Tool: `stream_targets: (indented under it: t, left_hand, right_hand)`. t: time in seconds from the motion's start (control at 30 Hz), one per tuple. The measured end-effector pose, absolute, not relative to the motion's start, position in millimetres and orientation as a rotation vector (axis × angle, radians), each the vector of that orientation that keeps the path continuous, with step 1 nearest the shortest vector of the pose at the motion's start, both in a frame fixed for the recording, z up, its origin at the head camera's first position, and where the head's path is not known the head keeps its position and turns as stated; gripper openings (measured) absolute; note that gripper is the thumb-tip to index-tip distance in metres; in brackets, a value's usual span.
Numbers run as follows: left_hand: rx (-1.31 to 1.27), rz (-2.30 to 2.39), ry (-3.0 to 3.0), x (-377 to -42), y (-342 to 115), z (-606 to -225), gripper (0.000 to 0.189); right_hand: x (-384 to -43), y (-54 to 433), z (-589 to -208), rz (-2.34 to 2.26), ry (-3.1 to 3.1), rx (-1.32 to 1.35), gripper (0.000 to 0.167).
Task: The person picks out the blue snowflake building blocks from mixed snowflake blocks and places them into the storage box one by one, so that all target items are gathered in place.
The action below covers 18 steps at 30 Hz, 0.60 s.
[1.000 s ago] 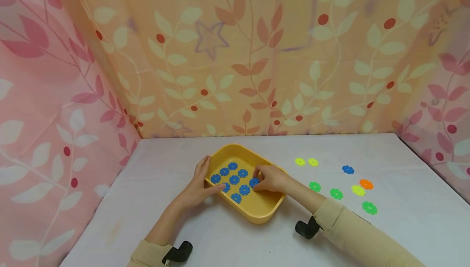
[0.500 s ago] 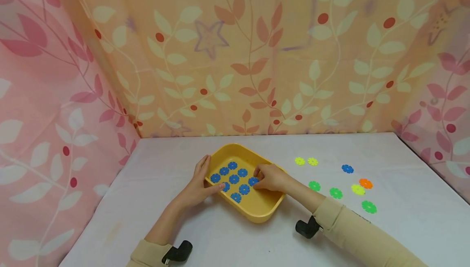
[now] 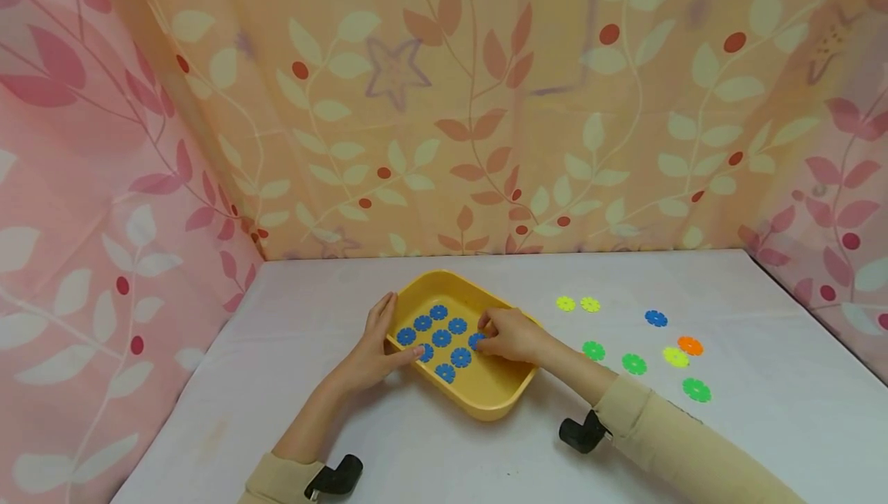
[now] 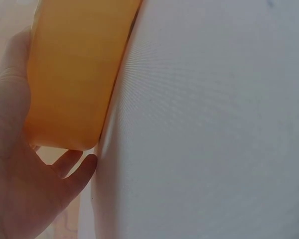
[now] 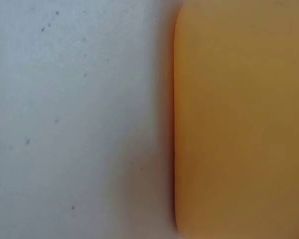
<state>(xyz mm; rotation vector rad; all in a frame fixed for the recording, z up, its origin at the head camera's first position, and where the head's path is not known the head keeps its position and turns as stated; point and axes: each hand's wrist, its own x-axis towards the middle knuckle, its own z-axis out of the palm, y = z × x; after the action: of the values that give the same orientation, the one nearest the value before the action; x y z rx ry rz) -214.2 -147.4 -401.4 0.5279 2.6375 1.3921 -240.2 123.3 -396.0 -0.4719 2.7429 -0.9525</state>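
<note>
A yellow plastic tray (image 3: pixel 491 394) lies at an angle on the white table, with several blue notched discs (image 3: pixel 441 338) spread flat in rows on its floor. My left hand (image 3: pixel 375 357) grips the tray's left end, thumb over the rim and fingers along the outside. The left wrist view has that hand (image 4: pixel 25 164) against the tray's outer wall (image 4: pixel 77 74). Reaching over the right rim, my right hand (image 3: pixel 512 334) pinches a blue disc (image 3: pixel 475 341) at the tray floor; its fingers partly cover it. Only the tray's outer wall (image 5: pixel 239 119) and tablecloth fill the right wrist view.
Loose discs lie right of the tray: two yellow ones (image 3: pixel 565 304) at the back, a blue one (image 3: pixel 656 318), an orange one (image 3: pixel 690 346) beside a yellow one (image 3: pixel 676 357), and green ones (image 3: pixel 634 364). Patterned curtains (image 3: pixel 472 103) surround the table's back and sides.
The right hand's fingers have shifted slightly left with the blue disc, closer to the other discs. My left hand and the tray have stayed put.
</note>
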Motion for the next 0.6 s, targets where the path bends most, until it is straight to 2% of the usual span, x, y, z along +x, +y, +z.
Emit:
stream_targets:
  t: [0.1, 0.27, 0.47, 0.6]
  left_hand:
    - [0.517, 1.390, 2.624, -211.0, -144.9, -394.7, 0.102]
    - [0.540, 1.374, 2.667, -226.7, -151.0, -420.1, 0.106]
    - [0.572, 1.360, 2.660, -228.5, -152.4, -423.6, 0.107]
    - [0.582, 1.347, 2.662, -227.4, -153.3, -422.9, 0.107]
  right_hand:
    - [-240.1, 125.0, -395.7, -1.064, 2.738, -0.524, 0.027]
    - [-237.3, 129.7, -391.7, -1.328, 2.710, -0.611, 0.033]
    - [-230.6, 141.0, -385.4, -1.730, 2.515, -0.517, 0.042]
    - [-221.5, 160.5, -380.2, -1.900, 2.445, -0.474, 0.041]
